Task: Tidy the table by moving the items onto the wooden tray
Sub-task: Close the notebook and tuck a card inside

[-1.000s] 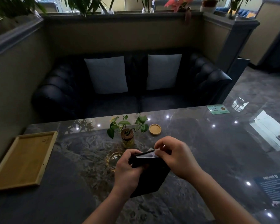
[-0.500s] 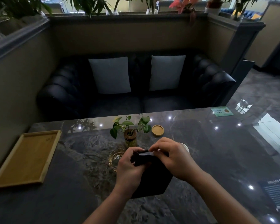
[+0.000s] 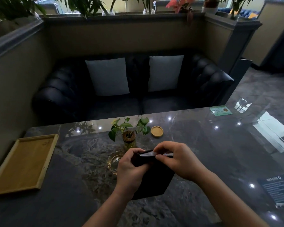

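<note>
A black folder (image 3: 152,181) was gripped above the surface (image 3: 211,153).

Its top edge was clamped by both hands, left (image 3: 129,169) and right (image 3: 179,161); its long axis ran toward the person. The wooden tray (image 3: 23,161) lay well left. Card print (image 3: 220,110) was illegible.

Black holder (image 3: 152,182): upper left corner covered by the left hand (image 3: 129,169); top edge partly covered by the right hand (image 3: 177,161); kind of item cannot be told.
White contents at holder's top: only a thin strip shows between the 2 hands; nature cannot be told.
Glass ashtray (image 3: 114,161): right part hidden behind the left hand.
Plant jar (image 3: 129,140): base hidden behind the hands.
Wooden tray (image 3: 23,163): near-left corner cut off by the frame edge.
Green card (image 3: 220,110): print too small to read.
Blue placard (image 3: 279,189): cut off at the right edge; text illegible.
</note>
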Action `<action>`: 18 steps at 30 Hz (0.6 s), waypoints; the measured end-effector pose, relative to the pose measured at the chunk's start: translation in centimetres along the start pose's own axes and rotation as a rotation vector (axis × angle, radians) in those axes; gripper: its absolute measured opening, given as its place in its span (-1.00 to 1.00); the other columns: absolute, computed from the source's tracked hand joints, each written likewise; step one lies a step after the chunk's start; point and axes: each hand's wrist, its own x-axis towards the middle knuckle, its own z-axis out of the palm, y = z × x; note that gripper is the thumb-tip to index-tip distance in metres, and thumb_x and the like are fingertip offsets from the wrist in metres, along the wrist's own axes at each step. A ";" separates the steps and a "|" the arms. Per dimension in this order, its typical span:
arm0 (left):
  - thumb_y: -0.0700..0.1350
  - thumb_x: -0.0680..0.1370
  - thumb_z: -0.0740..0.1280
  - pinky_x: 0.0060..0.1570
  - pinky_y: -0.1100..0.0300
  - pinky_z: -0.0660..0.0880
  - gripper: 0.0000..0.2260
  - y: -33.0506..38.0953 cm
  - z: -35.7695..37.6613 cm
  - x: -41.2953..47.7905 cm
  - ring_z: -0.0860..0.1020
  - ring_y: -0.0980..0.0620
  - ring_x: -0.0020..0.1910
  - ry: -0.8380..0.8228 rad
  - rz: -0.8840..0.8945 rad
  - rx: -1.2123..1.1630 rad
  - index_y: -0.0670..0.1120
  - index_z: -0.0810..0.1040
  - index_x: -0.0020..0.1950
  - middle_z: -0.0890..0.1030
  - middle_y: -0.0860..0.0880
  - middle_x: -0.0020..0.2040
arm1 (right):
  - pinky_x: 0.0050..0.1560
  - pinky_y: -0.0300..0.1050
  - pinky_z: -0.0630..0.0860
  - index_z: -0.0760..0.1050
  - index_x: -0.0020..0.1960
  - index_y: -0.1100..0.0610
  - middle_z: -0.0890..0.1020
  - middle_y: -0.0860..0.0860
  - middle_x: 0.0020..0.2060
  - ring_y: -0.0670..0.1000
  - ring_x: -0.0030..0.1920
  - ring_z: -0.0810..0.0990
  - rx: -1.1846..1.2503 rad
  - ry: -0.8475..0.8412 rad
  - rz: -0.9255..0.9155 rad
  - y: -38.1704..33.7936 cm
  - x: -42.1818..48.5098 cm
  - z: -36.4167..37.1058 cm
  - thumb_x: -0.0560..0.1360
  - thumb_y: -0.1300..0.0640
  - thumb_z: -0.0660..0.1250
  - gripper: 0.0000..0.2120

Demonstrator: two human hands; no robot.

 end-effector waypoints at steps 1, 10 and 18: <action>-0.27 0.33 0.58 -0.19 0.31 0.56 -0.69 0.0 0.0 0.1 0.67 0.10 -0.14 0.003 -0.018 -0.039 0.01 0.61 -0.04 0.71 0.05 -0.11 | 0.01 -0.33 0.51 0.62 0.00 -0.09 0.68 -0.21 -0.11 -0.23 0.00 0.62 0.011 0.039 0.005 0.4 -0.3 -0.2 0.47 0.08 0.45 -0.87; -0.29 0.27 0.54 -0.14 0.02 0.63 -0.65 -0.8 0.8 2.3 0.68 -0.19 -0.06 0.030 -0.369 -0.573 -0.13 0.62 0.02 0.69 -0.20 -0.04 | 0.02 -0.26 0.56 0.46 0.31 -0.09 0.65 -0.11 0.10 -0.14 0.10 0.64 0.456 0.161 0.373 6.4 -4.5 1.4 0.39 -0.02 0.53 -0.48; -0.31 0.35 0.52 -0.14 0.12 0.62 -0.68 -2.1 6.9 1.8 0.66 -0.11 -0.06 0.040 -0.395 -0.462 -0.13 0.58 0.05 0.67 -0.17 -0.03 | -0.21 -0.36 0.52 0.56 -0.01 -0.12 0.70 -0.23 -0.13 -0.21 -0.15 0.66 0.410 0.424 0.474 10.2 -7.9 2.2 0.51 0.10 0.44 -0.86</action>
